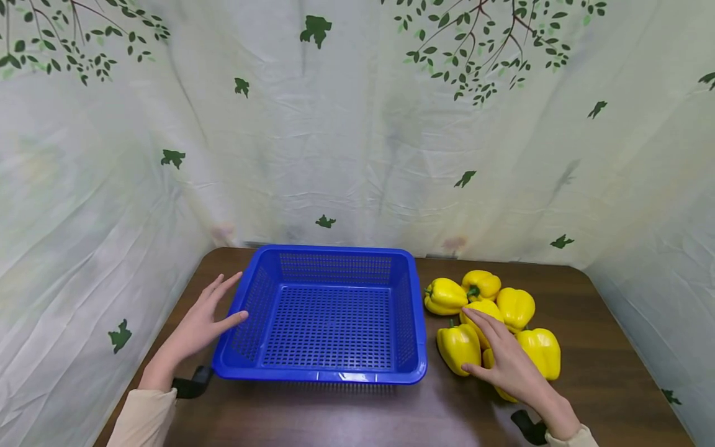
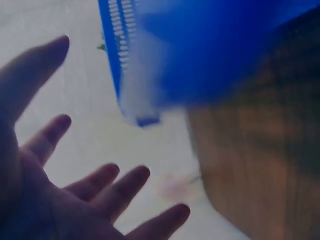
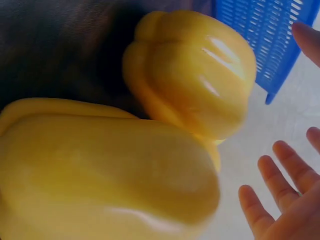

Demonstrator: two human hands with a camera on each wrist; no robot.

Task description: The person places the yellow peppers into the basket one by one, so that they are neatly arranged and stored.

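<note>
**Yellow peppers point(image 1: 458, 349) under my right grip point(image 1: 509, 366), blue basket point(image 1: 329, 335) beside my left**

My left grip point(image 1: 197, 328) is wide, fingers straight and thumb apart, at the left side of the basket. From the head view my thumb overlaps the rim; in the left wrist view my fingers show apart from the blue plastic. My right grip is wide too, fingers extended over the peppers, which lie bunched on the table point(image 1: 609, 379) to the right of the basket. I cannot tell whether my fingertips touch one. The nearest pepper to the basket's front corner sits just left of my right thumb. The basket stands upright on the table, between the peppers and my left grip. Behind it hangs a pale curtain point(image 1: 357, 143) printed with green leaves.
</note>
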